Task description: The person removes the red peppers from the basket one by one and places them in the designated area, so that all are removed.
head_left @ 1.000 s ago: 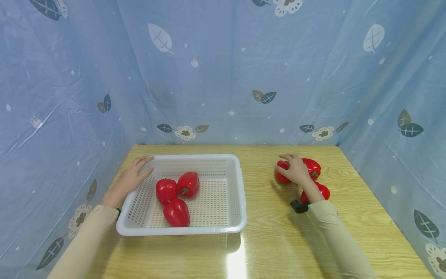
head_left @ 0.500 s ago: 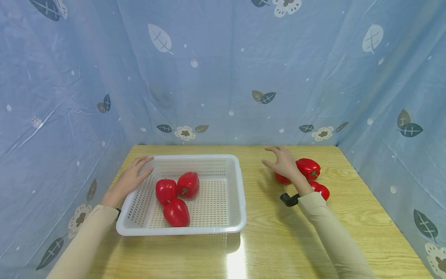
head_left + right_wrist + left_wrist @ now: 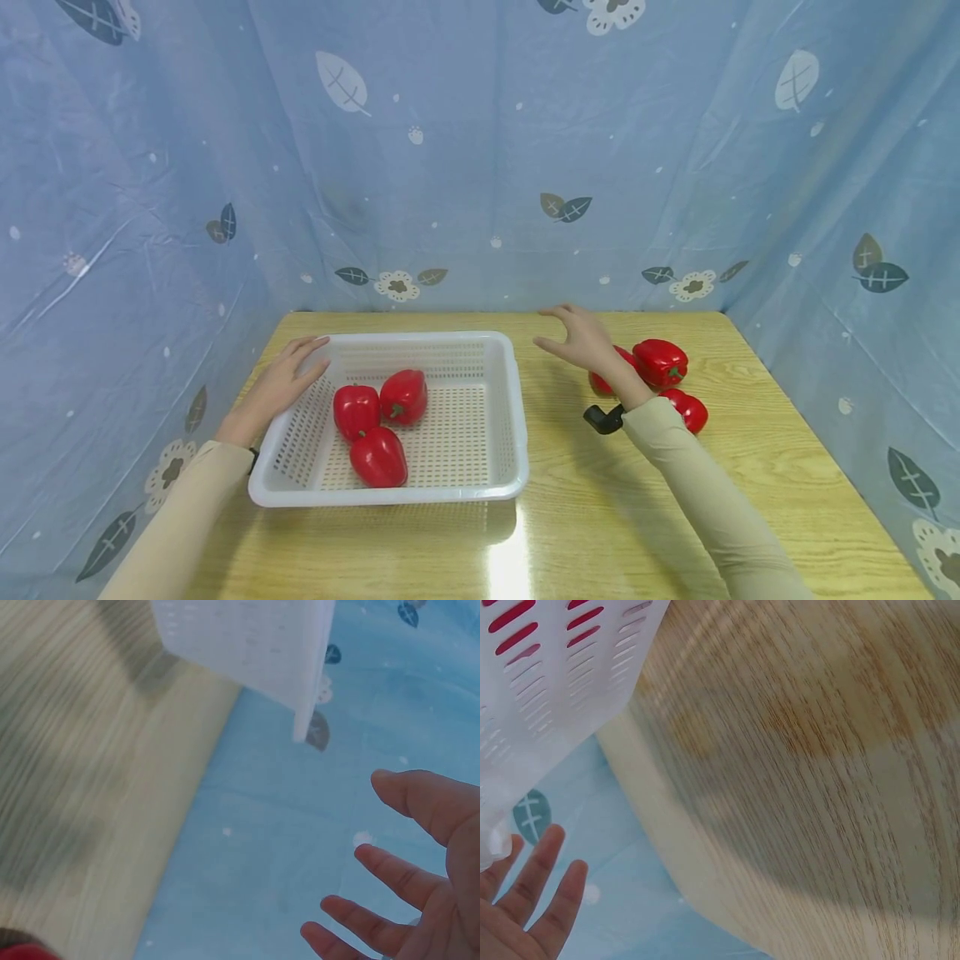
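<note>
My left hand (image 3: 281, 383) lies at the left rim of a white perforated plastic basket (image 3: 405, 496), thumb on the inner side. In the left wrist view its fingers (image 3: 536, 881) stretch out beside the basket's corner. Inside the basket are three red bell peppers, one at the left (image 3: 356, 412), one at the back (image 3: 405, 397) and one in front (image 3: 378, 458). My right hand (image 3: 585, 340) hovers between the basket and more peppers, fingers spread and nothing in it. Behind its wrist lie red bell peppers (image 3: 660, 362), partly covered by my forearm.
Everything stands on a wood-grain table (image 3: 570, 517). A blue patterned curtain (image 3: 480, 167) hangs close along its back and both sides. A black wrist camera mount (image 3: 603, 419) juts out from my right wrist.
My right hand has moved left and slightly back, away from the peppers on the right and toward the basket, with nothing in it. My left hand and the basket have stayed put.
</note>
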